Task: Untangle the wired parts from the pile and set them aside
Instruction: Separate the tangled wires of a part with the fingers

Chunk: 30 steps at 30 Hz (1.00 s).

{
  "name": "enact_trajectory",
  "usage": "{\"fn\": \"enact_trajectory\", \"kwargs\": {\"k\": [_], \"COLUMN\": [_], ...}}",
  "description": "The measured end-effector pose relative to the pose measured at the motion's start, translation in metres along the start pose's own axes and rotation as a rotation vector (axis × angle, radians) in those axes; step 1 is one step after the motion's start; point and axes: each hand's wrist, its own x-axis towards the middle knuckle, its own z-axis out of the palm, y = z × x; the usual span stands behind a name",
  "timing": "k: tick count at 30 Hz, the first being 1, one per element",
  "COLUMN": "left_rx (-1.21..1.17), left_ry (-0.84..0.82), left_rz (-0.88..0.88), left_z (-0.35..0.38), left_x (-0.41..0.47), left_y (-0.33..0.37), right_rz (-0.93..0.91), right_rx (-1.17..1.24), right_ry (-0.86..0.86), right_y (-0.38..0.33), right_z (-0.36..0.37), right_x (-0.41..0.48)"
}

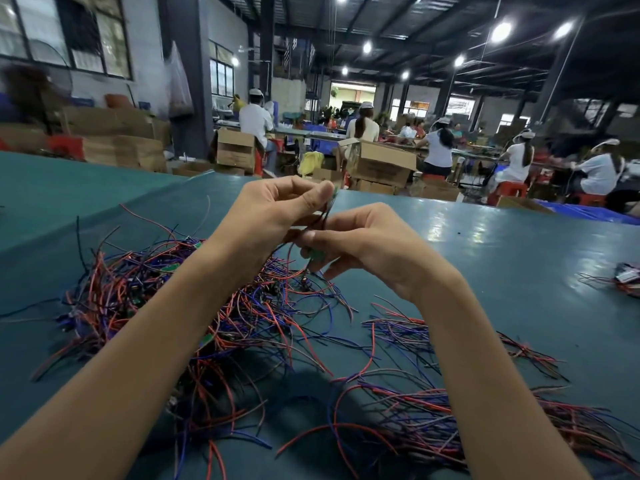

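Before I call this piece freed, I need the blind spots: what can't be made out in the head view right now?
All head view:
- Upper green board: mostly hidden by the left hand's fingertips.
- Lower green board: blurred, partly covered by the right hand's fingers.
- Wires between the hands: too thin to tell whether knotted.
- Pile: partly behind the left forearm.
- Object at the right edge: cut off by the frame.
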Motion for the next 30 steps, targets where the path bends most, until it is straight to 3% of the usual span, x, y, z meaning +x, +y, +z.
{"fn": "enact_trajectory", "kwargs": {"k": [6,10,13,15,19,25,30], "left_rx": [0.316,0.192,0.209,0.342,0.57,0.501,0.38], "left_ry": [0.113,0.086,0.051,0.035,-0.064,-0.133,-0.217], "left_rz": [0.113,0.033,0.077,0.167,0.29,0.255,0.15], "left_z": [-0.025,-0.044,-0.045,-0.042,-0.033,-0.024,-0.024], "left_x": [0.003,0.004,0.003,0.002,0.0,-0.003,-0.006], "left_y": [0.006,0.009,0.011,0.013,0.013,0.014,0.018], "right_rz": [0.107,0.174,0.21,0.194,0.121,0.07,0.035], "right_rx": [0.053,0.049,-0.115,-0.218,0.15,0.253,0.335], "right_ry": [-0.109,-0.185,-0.253,-0.141,0.064,-0.007,0.076], "right_y": [0.003,0.006,0.01,0.01,0.005,0.004,0.002], "right_z": [0.0,0.006,0.016,0.019,0.009,-0.01,-0.015], "right_x": [-0.001,0.0,0.001,0.005,0.006,-0.003,-0.001]}}
